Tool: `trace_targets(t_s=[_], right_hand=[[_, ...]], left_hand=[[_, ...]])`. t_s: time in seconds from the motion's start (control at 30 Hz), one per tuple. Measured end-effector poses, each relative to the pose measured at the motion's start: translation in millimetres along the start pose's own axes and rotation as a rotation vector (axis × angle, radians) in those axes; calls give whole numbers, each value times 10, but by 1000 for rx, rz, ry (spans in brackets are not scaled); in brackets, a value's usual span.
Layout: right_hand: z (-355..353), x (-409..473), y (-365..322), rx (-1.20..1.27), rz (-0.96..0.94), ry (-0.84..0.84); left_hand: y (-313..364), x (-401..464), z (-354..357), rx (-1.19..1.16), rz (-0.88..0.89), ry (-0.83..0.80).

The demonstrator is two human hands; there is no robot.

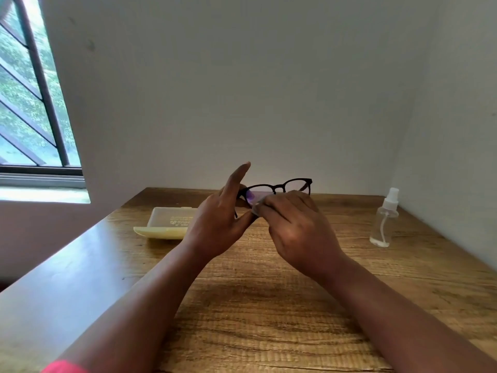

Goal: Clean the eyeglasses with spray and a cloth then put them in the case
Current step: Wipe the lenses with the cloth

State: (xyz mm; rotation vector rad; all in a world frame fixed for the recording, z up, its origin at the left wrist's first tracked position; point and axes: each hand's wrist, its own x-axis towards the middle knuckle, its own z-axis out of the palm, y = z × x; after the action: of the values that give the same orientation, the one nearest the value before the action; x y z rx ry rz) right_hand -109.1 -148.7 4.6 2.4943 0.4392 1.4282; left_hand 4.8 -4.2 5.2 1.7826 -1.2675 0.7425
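Observation:
Black-framed eyeglasses (279, 187) are held up above the wooden table (263, 305), lenses facing me. My left hand (219, 224) grips their left end, its forefinger pointing upward. My right hand (298, 227) pinches a small pale cloth (256, 201) against the left lens. Most of the cloth is hidden under my fingers. An open cream-yellow glasses case (165, 224) lies on the table to the left of my left hand. A clear spray bottle (384, 220) with a white nozzle stands upright at the right.
The table fills a corner between white walls, with the right wall just behind the bottle. A wide ledge (59, 278) runs along the table's left edge. A barred window (32, 98) is at the upper left.

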Motion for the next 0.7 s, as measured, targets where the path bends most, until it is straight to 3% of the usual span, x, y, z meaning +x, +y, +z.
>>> trace_targets(t_s=[0.17,0.23,0.47,0.6,0.7], right_hand=[[-75,71,-59,478,221,163],[-97,85,-41,511,280,225],[-7,-11,125,139,181,80],[-10,-5,166,17,175,89],[20,-17,119,-46,63,43]], left_hand=[[-14,-8,9,9,-4,-12],[4,-3,21,-5,-8,-23],[52,16,19,3,29,-29],[60,17,11,-4,20,-10],[57,12,6,-19,25,-17]])
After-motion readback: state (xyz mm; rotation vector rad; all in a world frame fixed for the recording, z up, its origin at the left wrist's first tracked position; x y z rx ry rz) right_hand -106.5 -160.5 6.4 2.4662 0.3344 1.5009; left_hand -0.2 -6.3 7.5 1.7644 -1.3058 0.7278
